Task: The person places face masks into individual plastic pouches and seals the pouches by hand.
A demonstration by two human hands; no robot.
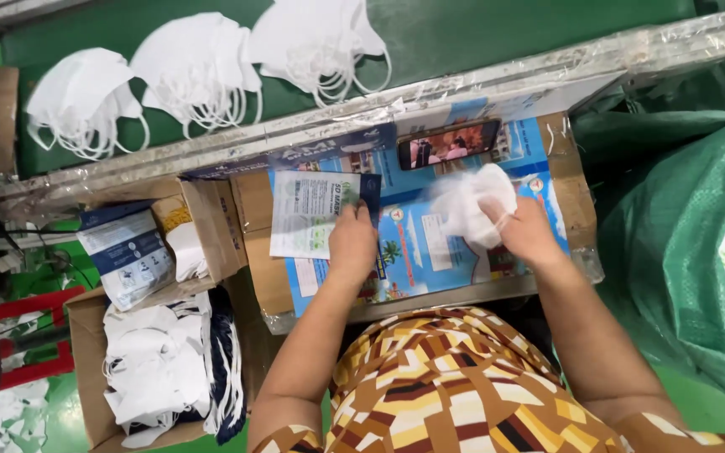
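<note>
Two grips we see: our left hand grasps a flat printed pouch; our right hand grasps soft, crumpled white masks.

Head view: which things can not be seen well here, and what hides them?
- Left hand: its fingertips and the lower corner of the printed pouch are covered by the hand itself.
- White mask in the right hand: blurred, so its folds and ear loops are unclear.
- Phone: screen too small to make out.
- Cardboard box of masks: cut off by the bottom edge.
- Green sack: cut off by the right edge.
</note>
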